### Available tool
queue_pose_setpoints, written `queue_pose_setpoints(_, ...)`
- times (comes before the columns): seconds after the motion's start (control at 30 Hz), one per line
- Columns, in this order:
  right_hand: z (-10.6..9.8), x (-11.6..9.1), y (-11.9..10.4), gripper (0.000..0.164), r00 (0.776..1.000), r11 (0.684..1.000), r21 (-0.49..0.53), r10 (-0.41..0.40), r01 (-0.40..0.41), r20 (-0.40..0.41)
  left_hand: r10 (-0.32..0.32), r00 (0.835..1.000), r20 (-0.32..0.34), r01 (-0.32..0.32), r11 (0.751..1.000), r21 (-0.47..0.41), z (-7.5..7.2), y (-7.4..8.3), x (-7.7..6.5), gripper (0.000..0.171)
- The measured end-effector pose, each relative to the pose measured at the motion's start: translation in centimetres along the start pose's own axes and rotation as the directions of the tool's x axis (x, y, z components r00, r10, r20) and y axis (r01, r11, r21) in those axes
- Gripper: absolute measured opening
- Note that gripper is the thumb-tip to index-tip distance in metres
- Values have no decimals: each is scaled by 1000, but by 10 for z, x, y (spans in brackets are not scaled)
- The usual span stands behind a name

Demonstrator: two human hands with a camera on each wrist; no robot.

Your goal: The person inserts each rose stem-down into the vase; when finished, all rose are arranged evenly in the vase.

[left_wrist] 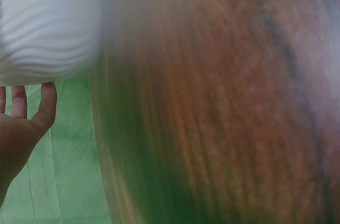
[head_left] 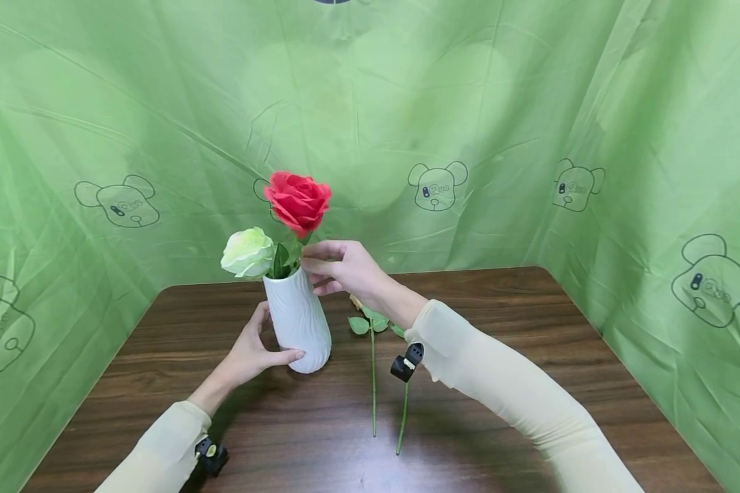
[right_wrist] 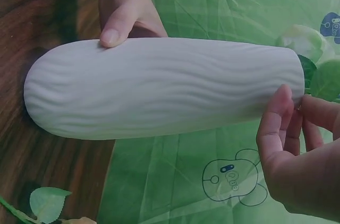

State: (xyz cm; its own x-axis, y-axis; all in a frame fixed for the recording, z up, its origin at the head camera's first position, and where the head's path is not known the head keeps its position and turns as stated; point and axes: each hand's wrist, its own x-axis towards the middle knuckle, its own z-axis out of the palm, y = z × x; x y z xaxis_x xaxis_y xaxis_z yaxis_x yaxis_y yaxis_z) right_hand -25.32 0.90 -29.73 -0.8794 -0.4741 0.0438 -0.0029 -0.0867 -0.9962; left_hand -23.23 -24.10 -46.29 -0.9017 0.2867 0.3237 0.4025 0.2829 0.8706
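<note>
A white ribbed vase (head_left: 299, 322) is near the table's middle, its top leaning left in the head view. My left hand (head_left: 249, 352) holds the vase's lower body, thumb across the front and fingers behind. In the vase are a red rose (head_left: 298, 202) and a pale green-white rose (head_left: 247, 253), with green leaves (head_left: 280, 260) at the mouth. With thumb and index finger, my right hand (head_left: 342, 267) pinches at the red rose's stem, just above the rim. The right wrist view shows those fingertips (right_wrist: 284, 94) overlapping the rim; the stem's lower part is hidden inside the vase.
Two more green-stemmed flowers, one stem (head_left: 373, 383) beside another (head_left: 402, 421), lie right of the vase, their heads mostly hidden by the right arm. A brown wooden table (head_left: 499, 438) is surrounded by green curtains (head_left: 358, 89) with bear outlines.
</note>
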Motion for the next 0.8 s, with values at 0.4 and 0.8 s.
queue_pose_setpoints(0.4, -15, -7, 1, 34, 1000, 1000, -15, 12, -12, 14, -1, 1000, -3, 1, 1000, -8, 0, 0, -1, 96)
queue_pose_setpoints(0.8, -76, -41, 11, 37, 997, 993, -86, 75, -76, -15, 7, 1000, 0, -7, 1000, -4, 0, -1, 0, 94)
